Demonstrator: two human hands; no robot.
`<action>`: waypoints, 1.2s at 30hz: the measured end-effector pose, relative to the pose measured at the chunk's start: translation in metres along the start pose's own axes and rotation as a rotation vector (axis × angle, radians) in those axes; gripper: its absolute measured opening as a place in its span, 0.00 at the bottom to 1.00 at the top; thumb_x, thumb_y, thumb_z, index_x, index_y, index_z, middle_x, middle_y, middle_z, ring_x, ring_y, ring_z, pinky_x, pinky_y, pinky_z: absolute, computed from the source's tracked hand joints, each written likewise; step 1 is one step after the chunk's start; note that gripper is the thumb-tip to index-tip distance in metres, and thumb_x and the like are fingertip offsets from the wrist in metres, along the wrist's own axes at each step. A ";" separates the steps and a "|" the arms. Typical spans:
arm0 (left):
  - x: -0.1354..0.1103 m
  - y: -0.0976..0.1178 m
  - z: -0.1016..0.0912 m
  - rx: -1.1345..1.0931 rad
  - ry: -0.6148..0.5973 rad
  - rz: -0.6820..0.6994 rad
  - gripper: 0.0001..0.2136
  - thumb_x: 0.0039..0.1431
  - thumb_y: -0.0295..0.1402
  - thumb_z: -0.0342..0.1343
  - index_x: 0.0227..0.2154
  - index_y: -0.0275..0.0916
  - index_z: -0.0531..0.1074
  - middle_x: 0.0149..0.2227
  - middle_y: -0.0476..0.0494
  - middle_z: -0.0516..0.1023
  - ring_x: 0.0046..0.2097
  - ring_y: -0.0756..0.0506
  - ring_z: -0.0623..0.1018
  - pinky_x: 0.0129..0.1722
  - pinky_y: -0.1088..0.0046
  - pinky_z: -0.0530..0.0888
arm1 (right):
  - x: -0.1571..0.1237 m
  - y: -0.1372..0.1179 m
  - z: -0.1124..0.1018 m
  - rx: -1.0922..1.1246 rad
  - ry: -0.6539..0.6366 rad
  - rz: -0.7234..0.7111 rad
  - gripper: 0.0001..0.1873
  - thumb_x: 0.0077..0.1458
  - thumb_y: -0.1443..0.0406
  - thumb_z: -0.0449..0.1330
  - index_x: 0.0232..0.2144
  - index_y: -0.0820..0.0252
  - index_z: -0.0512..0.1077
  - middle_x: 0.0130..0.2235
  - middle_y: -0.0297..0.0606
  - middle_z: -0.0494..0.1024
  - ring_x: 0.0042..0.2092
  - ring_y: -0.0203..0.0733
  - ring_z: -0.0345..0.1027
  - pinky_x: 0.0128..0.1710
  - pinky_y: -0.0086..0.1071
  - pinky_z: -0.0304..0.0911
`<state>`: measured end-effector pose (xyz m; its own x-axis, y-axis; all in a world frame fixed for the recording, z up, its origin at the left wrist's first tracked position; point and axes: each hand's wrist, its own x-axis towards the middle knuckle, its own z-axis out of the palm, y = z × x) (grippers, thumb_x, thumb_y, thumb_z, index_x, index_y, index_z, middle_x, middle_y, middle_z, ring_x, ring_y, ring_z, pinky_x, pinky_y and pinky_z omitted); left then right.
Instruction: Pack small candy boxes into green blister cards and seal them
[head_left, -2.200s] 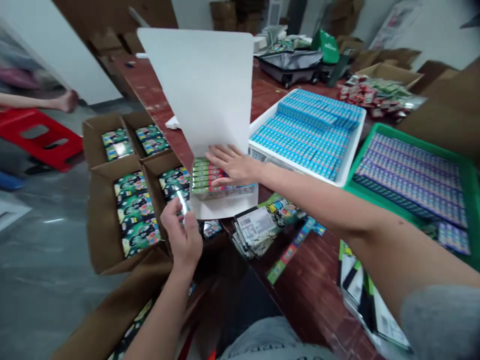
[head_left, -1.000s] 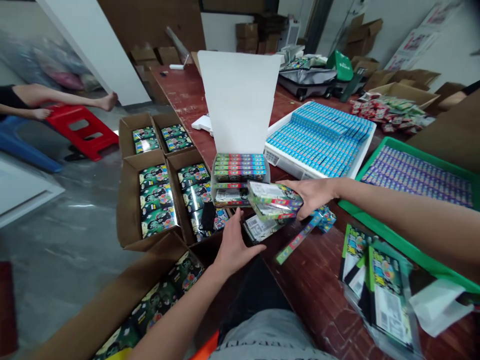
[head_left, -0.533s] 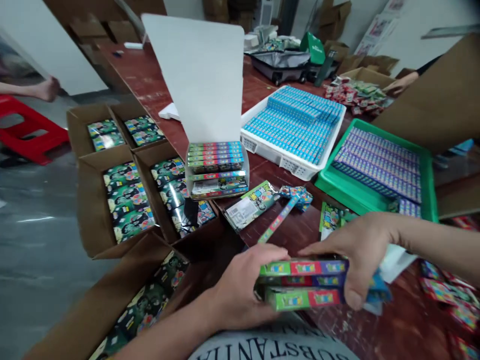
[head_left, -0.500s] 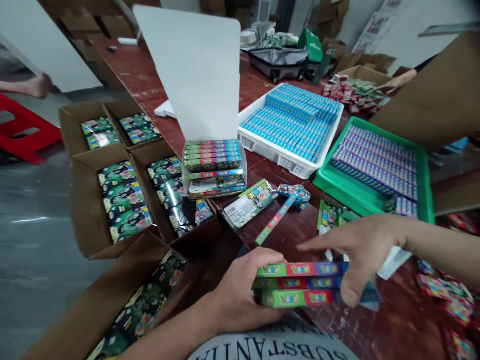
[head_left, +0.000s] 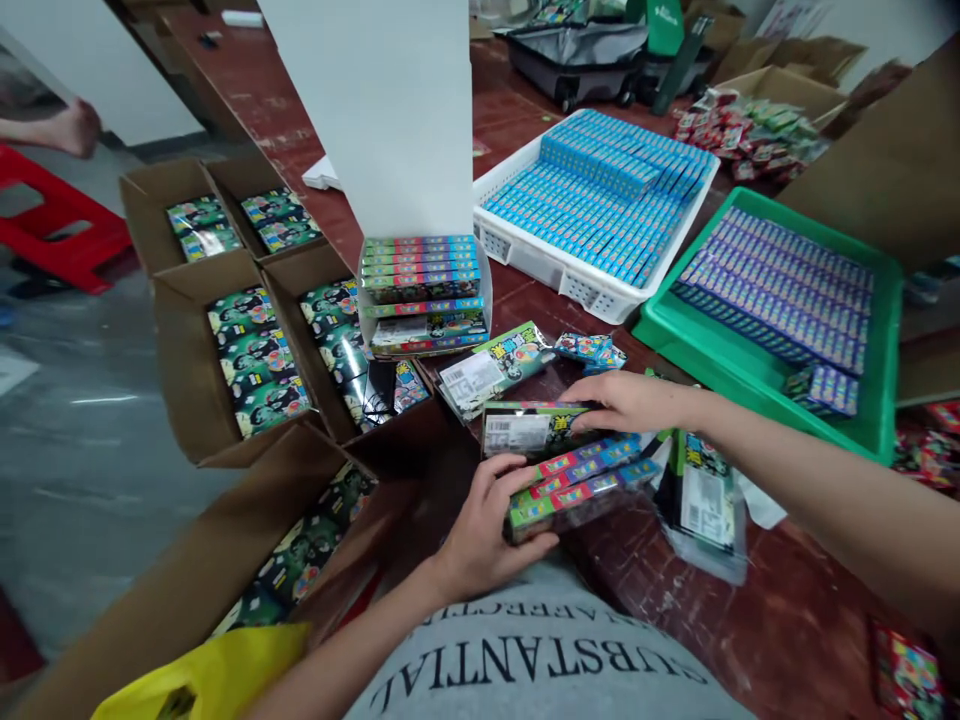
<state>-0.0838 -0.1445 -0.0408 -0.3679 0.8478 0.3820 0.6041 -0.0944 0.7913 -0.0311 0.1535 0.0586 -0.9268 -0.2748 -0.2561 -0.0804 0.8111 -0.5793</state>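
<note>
My left hand (head_left: 484, 520) is closed round the near end of a stack of colourful long packs (head_left: 577, 485) at the table's front edge. My right hand (head_left: 626, 400) grips a green pack with a barcode label (head_left: 529, 430), held just above that stack. Behind them stands a display box (head_left: 424, 295) with a tall white back card (head_left: 382, 110), partly filled with rows of the same long packs. Another labelled green pack (head_left: 487, 368) lies on the table between the box and my hands.
A white tray of blue packs (head_left: 600, 200) and a green tray of purple packs (head_left: 787, 300) sit at the right. Open cartons of green packs (head_left: 255, 350) stand on the floor at the left. More wrapped packs (head_left: 705, 500) lie near my right forearm. Someone's foot (head_left: 71, 130) shows far left.
Both hands carried the stack of long packs down to the table's front edge. My right hand left the stack's far end and now grips the labelled green pack above it.
</note>
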 end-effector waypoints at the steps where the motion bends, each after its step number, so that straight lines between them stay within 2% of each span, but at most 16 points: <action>1: -0.001 0.001 0.001 -0.039 -0.024 0.005 0.36 0.57 0.33 0.67 0.65 0.44 0.57 0.59 0.32 0.67 0.60 0.36 0.72 0.57 0.53 0.75 | -0.006 -0.001 0.002 -0.029 0.055 -0.008 0.17 0.67 0.58 0.57 0.54 0.58 0.74 0.48 0.43 0.80 0.48 0.46 0.75 0.49 0.38 0.69; 3: -0.002 0.001 0.002 -0.088 -0.070 0.063 0.37 0.58 0.32 0.65 0.67 0.44 0.54 0.56 0.33 0.71 0.57 0.37 0.74 0.55 0.55 0.76 | -0.017 -0.001 0.012 -0.196 0.196 -0.024 0.17 0.67 0.61 0.55 0.56 0.56 0.73 0.51 0.45 0.78 0.51 0.50 0.71 0.52 0.43 0.67; 5: -0.003 0.000 0.004 -0.100 -0.099 0.121 0.39 0.58 0.31 0.65 0.68 0.44 0.52 0.56 0.32 0.73 0.57 0.36 0.75 0.55 0.54 0.76 | -0.027 0.001 0.024 -0.389 0.256 -0.038 0.18 0.68 0.63 0.54 0.57 0.53 0.73 0.54 0.46 0.76 0.54 0.54 0.68 0.53 0.48 0.65; 9: 0.002 -0.001 0.002 -0.127 -0.144 0.100 0.35 0.58 0.31 0.66 0.65 0.44 0.57 0.55 0.32 0.74 0.56 0.37 0.76 0.54 0.55 0.77 | -0.037 0.018 0.046 -0.396 0.123 -0.077 0.22 0.65 0.52 0.59 0.58 0.48 0.74 0.62 0.47 0.69 0.57 0.56 0.65 0.54 0.49 0.66; 13: 0.007 0.006 -0.002 -0.101 -0.160 0.058 0.33 0.57 0.33 0.66 0.63 0.44 0.59 0.56 0.32 0.72 0.58 0.37 0.75 0.55 0.55 0.77 | -0.031 0.033 0.052 -0.333 0.145 0.025 0.29 0.64 0.51 0.60 0.64 0.49 0.67 0.69 0.50 0.60 0.66 0.61 0.57 0.60 0.57 0.59; 15: 0.007 0.011 -0.003 0.007 -0.121 0.028 0.32 0.55 0.34 0.67 0.61 0.43 0.62 0.63 0.29 0.64 0.64 0.32 0.69 0.60 0.48 0.72 | -0.025 0.034 0.051 -0.312 0.161 0.087 0.36 0.62 0.53 0.63 0.68 0.54 0.60 0.68 0.53 0.63 0.67 0.64 0.55 0.61 0.60 0.57; 17: 0.008 0.016 -0.004 0.135 -0.053 -0.028 0.30 0.52 0.34 0.68 0.58 0.43 0.65 0.71 0.28 0.47 0.71 0.25 0.56 0.64 0.38 0.63 | -0.021 0.029 0.048 -0.238 0.159 0.099 0.38 0.59 0.53 0.65 0.67 0.58 0.61 0.61 0.54 0.71 0.63 0.63 0.61 0.59 0.58 0.60; 20: 0.008 0.021 -0.003 0.182 0.004 -0.122 0.28 0.50 0.34 0.70 0.54 0.43 0.69 0.75 0.35 0.25 0.73 0.19 0.40 0.66 0.33 0.55 | -0.026 0.014 0.037 -0.001 0.155 0.030 0.25 0.64 0.55 0.61 0.59 0.59 0.70 0.53 0.49 0.75 0.55 0.52 0.69 0.56 0.48 0.65; 22: 0.007 0.020 -0.002 0.117 -0.001 -0.123 0.28 0.51 0.34 0.70 0.55 0.43 0.69 0.74 0.32 0.31 0.73 0.20 0.46 0.64 0.37 0.61 | -0.035 0.003 0.026 0.184 0.075 -0.033 0.17 0.68 0.56 0.56 0.54 0.57 0.73 0.51 0.45 0.77 0.52 0.45 0.72 0.53 0.41 0.68; 24: 0.006 0.016 -0.001 0.026 -0.019 -0.083 0.30 0.52 0.33 0.69 0.58 0.46 0.66 0.69 0.30 0.49 0.69 0.26 0.61 0.60 0.46 0.70 | -0.039 -0.005 0.015 0.264 -0.025 -0.062 0.16 0.69 0.56 0.54 0.51 0.55 0.75 0.48 0.41 0.79 0.49 0.43 0.74 0.51 0.38 0.69; 25: 0.005 0.013 0.000 -0.011 -0.030 -0.060 0.32 0.52 0.32 0.69 0.59 0.49 0.64 0.64 0.32 0.57 0.64 0.30 0.68 0.57 0.51 0.74 | -0.037 -0.006 0.010 0.241 -0.026 -0.057 0.17 0.69 0.55 0.54 0.51 0.55 0.75 0.48 0.41 0.80 0.50 0.43 0.74 0.51 0.38 0.70; 27: 0.004 0.008 0.002 -0.049 -0.048 -0.020 0.38 0.53 0.32 0.68 0.65 0.55 0.59 0.58 0.37 0.62 0.57 0.36 0.74 0.51 0.57 0.77 | -0.022 -0.003 0.005 0.088 0.098 -0.041 0.20 0.69 0.54 0.54 0.57 0.55 0.73 0.54 0.44 0.79 0.55 0.48 0.73 0.56 0.44 0.67; 30: 0.004 0.003 0.002 -0.053 -0.058 -0.002 0.48 0.54 0.35 0.67 0.71 0.57 0.44 0.57 0.37 0.65 0.55 0.36 0.74 0.51 0.56 0.78 | 0.023 0.012 0.003 -0.230 0.284 -0.057 0.32 0.65 0.54 0.59 0.67 0.58 0.62 0.67 0.51 0.66 0.67 0.58 0.59 0.65 0.55 0.57; 32: 0.004 0.002 0.001 -0.062 -0.061 -0.055 0.51 0.54 0.37 0.68 0.72 0.50 0.40 0.57 0.34 0.67 0.56 0.35 0.74 0.54 0.52 0.76 | 0.056 0.022 0.002 -0.389 0.251 -0.089 0.38 0.61 0.57 0.65 0.69 0.60 0.59 0.70 0.53 0.60 0.71 0.63 0.53 0.66 0.59 0.54; 34: 0.004 0.003 -0.001 -0.078 -0.068 -0.083 0.49 0.52 0.39 0.70 0.71 0.46 0.44 0.56 0.33 0.69 0.57 0.34 0.74 0.56 0.51 0.75 | 0.077 0.027 0.000 -0.467 0.179 -0.124 0.35 0.60 0.63 0.65 0.67 0.61 0.63 0.69 0.52 0.63 0.69 0.61 0.56 0.66 0.57 0.56; 36: 0.004 0.005 -0.002 -0.056 -0.060 -0.053 0.45 0.52 0.40 0.70 0.67 0.44 0.51 0.59 0.30 0.67 0.62 0.32 0.70 0.59 0.50 0.73 | 0.079 0.025 -0.005 -0.462 0.157 -0.143 0.26 0.63 0.67 0.59 0.63 0.60 0.68 0.66 0.49 0.69 0.65 0.56 0.65 0.65 0.51 0.60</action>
<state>-0.0832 -0.1427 -0.0345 -0.3540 0.8819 0.3113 0.5437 -0.0767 0.8357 -0.1076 0.1547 0.0274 -0.9357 -0.3478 -0.0590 -0.3317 0.9244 -0.1883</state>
